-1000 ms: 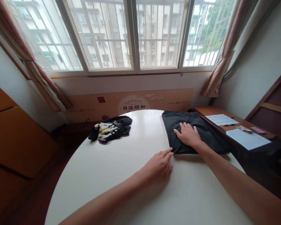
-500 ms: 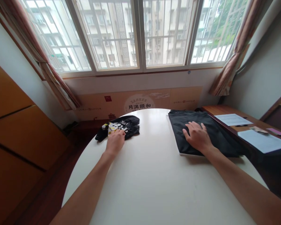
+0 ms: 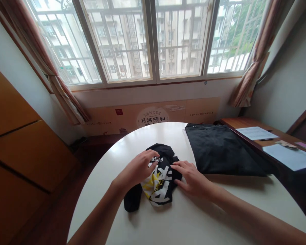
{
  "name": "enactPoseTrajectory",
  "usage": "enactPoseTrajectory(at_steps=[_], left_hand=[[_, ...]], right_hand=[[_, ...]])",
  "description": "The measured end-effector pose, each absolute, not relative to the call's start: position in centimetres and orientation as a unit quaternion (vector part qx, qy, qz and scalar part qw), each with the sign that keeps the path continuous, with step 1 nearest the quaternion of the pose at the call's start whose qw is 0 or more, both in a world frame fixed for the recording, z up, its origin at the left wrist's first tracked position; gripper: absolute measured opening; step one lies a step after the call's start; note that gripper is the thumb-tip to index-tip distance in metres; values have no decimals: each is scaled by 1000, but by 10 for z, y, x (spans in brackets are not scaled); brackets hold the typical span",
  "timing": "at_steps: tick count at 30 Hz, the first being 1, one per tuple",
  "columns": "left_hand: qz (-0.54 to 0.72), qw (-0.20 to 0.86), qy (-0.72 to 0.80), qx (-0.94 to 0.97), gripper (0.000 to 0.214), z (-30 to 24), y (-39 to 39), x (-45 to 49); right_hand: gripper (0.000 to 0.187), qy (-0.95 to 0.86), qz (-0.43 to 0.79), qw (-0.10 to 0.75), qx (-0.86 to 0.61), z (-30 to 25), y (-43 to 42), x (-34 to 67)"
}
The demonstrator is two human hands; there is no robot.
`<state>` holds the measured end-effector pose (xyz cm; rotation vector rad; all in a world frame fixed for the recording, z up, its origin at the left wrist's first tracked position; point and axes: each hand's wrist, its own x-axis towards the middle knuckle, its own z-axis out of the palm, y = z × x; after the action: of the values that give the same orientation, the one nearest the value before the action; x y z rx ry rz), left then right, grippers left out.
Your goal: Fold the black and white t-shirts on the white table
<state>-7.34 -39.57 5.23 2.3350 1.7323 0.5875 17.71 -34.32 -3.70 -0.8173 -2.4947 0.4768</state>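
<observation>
Garment (image 3: 159, 183) on table (image 3: 193, 221) between hands (image 3: 139, 168) (image 3: 191, 177)

The garment (image 3: 160, 182) was black, with bold white lettering and a yellow-and-white patch facing up. It lay loosely bunched and creased on the white table (image 3: 153, 229), a dark flap sticking out at its near left corner.

The left grip (image 3: 140, 167) is hiding part of the printed garment (image 3: 160, 183) beneath it, while the surface (image 3: 181, 226) on the grip's near side is running past the bottom edge.
</observation>
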Motion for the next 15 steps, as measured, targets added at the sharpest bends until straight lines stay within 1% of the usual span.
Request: enactPoseTrajectory(at_steps=[2,3,5,8,10,12,13,15], left_hand=[[140,93,593,787,47,46,-389,-86],[102,104,609,780,50,43,-386,-91],[31,115,658,743,46,42,-385,-100],[-52,71,749,657,38,50,-393,-108],[-94,81,786,606,36,58,-401,-111],[-121,119,799,577,35,65,-405,-112],[-121,118,800,576,35,67,-406,-111],[-67,66,783,615,30,65,-403,-105]], right_hand=[[42,-910,189,246,-277,-39,-339,180],[40,-908,193,257,-269,-40,-337,182],[36,-899,196,287,-267,-38,-334,185],[27,-873,186,352,-283,-33,-332,190],[20,-846,175,404,-301,-27,-328,194],[14,-799,194,452,-345,-21,-322,200],[11,-767,225,471,-373,-19,-318,203],[13,-698,311,491,-419,-16,-312,209]])
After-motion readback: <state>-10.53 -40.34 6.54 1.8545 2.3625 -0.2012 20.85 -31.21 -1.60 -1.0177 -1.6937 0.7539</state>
